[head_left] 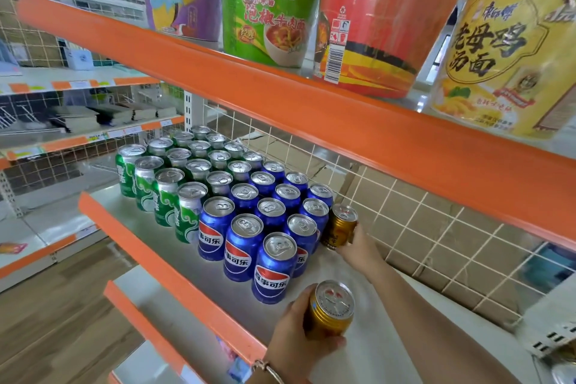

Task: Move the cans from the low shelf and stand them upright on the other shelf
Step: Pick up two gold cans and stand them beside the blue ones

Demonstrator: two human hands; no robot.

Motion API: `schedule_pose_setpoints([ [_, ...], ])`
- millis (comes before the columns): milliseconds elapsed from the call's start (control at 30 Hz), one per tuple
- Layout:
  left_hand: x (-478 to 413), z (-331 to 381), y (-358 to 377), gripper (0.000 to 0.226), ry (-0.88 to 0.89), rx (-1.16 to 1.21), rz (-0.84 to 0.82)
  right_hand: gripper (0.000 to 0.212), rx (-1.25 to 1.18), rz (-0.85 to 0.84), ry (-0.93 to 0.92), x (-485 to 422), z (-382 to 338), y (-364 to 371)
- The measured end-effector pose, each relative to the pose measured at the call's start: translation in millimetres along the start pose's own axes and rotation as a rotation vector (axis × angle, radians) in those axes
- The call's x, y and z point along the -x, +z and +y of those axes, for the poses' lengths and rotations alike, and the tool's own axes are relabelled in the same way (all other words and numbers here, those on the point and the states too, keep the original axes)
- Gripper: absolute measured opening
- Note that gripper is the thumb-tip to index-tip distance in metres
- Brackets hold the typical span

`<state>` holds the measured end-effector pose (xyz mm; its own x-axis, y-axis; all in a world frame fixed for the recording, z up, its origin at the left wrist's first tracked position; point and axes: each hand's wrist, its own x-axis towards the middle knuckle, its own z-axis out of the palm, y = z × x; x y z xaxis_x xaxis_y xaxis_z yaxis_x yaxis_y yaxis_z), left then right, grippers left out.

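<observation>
Two gold cans are in my hands over the white middle shelf. My left hand grips one gold can upright near the shelf's front edge. My right hand reaches to the back and holds the other gold can, which stands upright against the wire mesh, right beside the blue cans. Several blue cola cans and several green cans stand upright in tight rows to the left.
An orange shelf rail runs overhead, with large instant-noodle cups above it. Wire mesh backing closes the rear. A lower shelf with an orange rail lies below at front. Bare shelf surface lies to the right of the cans.
</observation>
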<state>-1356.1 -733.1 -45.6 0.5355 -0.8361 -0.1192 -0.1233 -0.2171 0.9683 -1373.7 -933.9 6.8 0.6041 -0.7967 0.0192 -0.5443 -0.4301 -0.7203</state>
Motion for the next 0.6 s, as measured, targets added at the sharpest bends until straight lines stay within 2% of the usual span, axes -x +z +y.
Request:
schedule_pose_setpoints([
  [100, -6.6, 2.1, -0.6, 0.096, -0.075, 0.081, -0.028, 0.068, -0.071, -0.087, -0.036, 32.9, -1.3, -9.6],
  [200, -15.2, 9.6, -5.1, 0.073, -0.053, 0.014, 0.032, 0.062, -0.138, -0.4, 0.002, 67.5, 10.2, -28.4],
  [267, -20.0, 18.2, -8.8, 0.063, -0.059, -0.012, 0.052, 0.066, -0.189, -0.63, -0.005, 88.0, 13.3, -36.8],
  [300, -22.9, 21.1, -9.1, 0.059, -0.059, -0.014, 0.052, 0.07, -0.187, -0.666, -0.017, 95.2, 13.8, -36.0],
  [400, -26.1, 31.2, -7.7, 0.054, -0.063, -0.085, 0.039, 0.071, -0.142, -0.517, 0.008, 100.4, 14.4, -22.7],
  [533, -18.8, 33.6, -9.5, 0.06, -0.037, -0.157, 0.026, 0.072, -0.09, -0.36, 0.02, 98.3, 20.1, -11.0],
  [600, -12.9, 30.6, -9.8, 0.065, 0.001, -0.266, 0.004, 0.067, -0.05, -0.28, -0.001, 96.3, 21.6, -6.7],
])
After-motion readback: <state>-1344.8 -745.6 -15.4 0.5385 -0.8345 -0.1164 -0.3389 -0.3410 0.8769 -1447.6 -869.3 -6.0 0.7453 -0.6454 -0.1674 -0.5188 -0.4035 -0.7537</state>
